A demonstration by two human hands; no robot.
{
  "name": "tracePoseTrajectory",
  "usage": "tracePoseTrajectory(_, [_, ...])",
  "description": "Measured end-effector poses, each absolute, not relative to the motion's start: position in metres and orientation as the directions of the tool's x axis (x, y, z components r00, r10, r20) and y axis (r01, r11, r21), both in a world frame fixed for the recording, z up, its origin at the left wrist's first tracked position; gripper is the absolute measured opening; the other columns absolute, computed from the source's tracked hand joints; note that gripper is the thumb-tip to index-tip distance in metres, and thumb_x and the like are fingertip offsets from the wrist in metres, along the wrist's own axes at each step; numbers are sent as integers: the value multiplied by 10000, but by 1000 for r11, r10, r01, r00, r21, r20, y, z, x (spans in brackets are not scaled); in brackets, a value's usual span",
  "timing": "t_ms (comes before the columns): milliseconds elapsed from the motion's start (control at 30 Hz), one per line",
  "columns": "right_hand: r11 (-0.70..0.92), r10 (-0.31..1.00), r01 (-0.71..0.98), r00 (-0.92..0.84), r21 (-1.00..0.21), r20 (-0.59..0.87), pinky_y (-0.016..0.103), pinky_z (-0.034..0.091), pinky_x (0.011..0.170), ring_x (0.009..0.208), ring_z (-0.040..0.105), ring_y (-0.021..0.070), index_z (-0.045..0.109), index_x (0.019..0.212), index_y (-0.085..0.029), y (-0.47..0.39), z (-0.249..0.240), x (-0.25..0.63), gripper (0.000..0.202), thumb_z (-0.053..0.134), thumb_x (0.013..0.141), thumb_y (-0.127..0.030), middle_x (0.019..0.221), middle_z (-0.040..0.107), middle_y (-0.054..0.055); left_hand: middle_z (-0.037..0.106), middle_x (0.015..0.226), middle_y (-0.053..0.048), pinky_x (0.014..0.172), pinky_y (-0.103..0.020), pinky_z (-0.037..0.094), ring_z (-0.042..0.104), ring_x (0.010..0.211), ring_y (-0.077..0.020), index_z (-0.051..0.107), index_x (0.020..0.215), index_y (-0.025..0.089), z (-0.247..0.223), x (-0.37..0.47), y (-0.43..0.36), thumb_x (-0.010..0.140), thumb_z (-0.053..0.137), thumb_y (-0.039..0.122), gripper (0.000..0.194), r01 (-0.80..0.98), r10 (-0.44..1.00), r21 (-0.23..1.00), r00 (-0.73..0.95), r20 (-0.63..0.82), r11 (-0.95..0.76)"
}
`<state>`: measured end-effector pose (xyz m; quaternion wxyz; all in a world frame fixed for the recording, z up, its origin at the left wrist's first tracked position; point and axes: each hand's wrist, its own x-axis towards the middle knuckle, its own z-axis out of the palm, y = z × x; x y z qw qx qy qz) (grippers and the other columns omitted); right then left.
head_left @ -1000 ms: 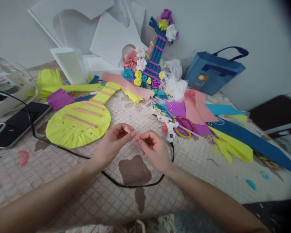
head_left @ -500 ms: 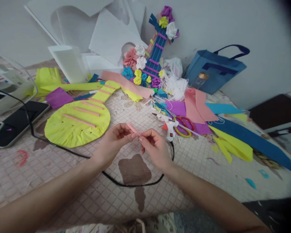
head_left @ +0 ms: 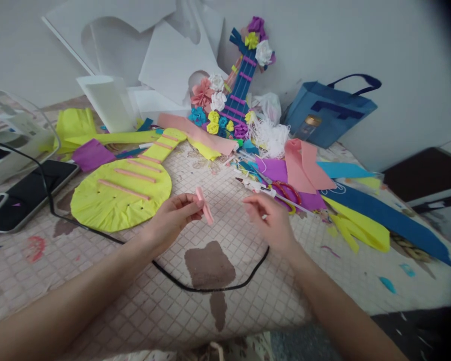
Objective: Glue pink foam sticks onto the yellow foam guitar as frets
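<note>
My left hand (head_left: 180, 210) pinches a short folded strip of pink paper (head_left: 205, 205) between thumb and fingers, over the table. My right hand (head_left: 268, 215) has its fingers loosely bent and slightly apart, holding nothing that I can see. It is in front of the white glue gun (head_left: 255, 185), whose handle it hides; the nozzle points left. Left of my hands lies a flat yellow guitar-shaped piece (head_left: 124, 200), with several pink strips across its body and neck and small dark holes in the body.
A black cable (head_left: 210, 290) loops across the patterned tablecloth. Scissors (head_left: 285, 193) lie on purple paper beside the glue gun. At the back stand a decorated blue paper guitar (head_left: 242, 85) and a blue bag (head_left: 330, 110). A phone (head_left: 30, 195) lies at left.
My right hand has let go of the pink strip and moved right, in front of the glue gun. My left hand keeps the strip, now turned more upright.
</note>
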<state>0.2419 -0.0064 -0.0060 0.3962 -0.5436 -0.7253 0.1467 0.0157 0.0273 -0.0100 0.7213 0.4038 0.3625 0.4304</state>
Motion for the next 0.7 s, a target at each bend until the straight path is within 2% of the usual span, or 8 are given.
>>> tracePoseTrajectory(133, [154,900,841,98,-519,426,291,411,593,610,532,158,535,765,-194,-13,-23,283,154,554,838,-328,703,591,22,615,671,5,656,-221,429,557,636,-87,624,702,140,-8,12,32,711,723,255,152,-307,893,891,405,-195,334])
tracePoseTrajectory(233, [-3,916,886,189,-463,355,287,392,575,617,553,174,523,838,-187,-14,-33,298,250,564,812,-432,730,619,40,618,674,3,652,-210,429,556,637,-81,627,699,133,-7,10,33,706,728,239,146,-289,883,890,418,-214,353])
tracePoseTrajectory(300, [-59,937,907,195,-417,290,276,365,553,604,561,177,529,823,-191,-10,-35,300,307,524,820,-499,694,628,33,618,678,3,652,-204,430,553,639,-79,625,695,129,-7,10,34,700,732,237,153,-280,876,886,422,-233,370])
tracePoseTrajectory(367, [-84,958,936,170,-342,231,266,320,521,574,553,175,526,730,-201,-1,-34,298,367,485,823,-554,630,619,21,615,678,6,651,-198,431,548,637,-75,624,696,128,-6,10,34,689,742,242,165,-274,868,881,432,-245,385])
tracePoseTrajectory(500, [-104,976,969,142,-222,166,264,251,488,533,525,176,485,604,-207,14,-28,296,440,480,802,-600,557,591,17,606,668,17,642,-186,433,540,625,-66,620,696,129,-6,8,35,664,765,251,192,-291,865,872,439,-245,395])
tracePoseTrajectory(600, [-146,947,960,206,-240,247,269,272,498,527,526,175,524,656,-203,11,-22,294,401,500,805,-575,568,597,20,605,665,18,632,-180,431,542,623,-64,618,699,130,-6,6,36,659,771,259,203,-303,869,868,430,-243,393])
tracePoseTrajectory(667, [-102,901,930,237,-354,363,273,323,525,540,529,166,547,730,-196,3,-16,285,338,518,821,-520,596,600,18,606,670,16,635,-180,429,542,628,-64,616,701,129,-6,6,36,662,770,265,208,-306,873,869,424,-242,390])
tracePoseTrajectory(700, [-20,892,898,215,-439,398,273,354,547,556,532,157,547,748,-193,-2,-13,278,301,522,832,-481,616,596,15,605,669,16,639,-182,430,540,629,-64,613,698,129,-6,6,36,664,768,268,211,-306,872,869,425,-242,389])
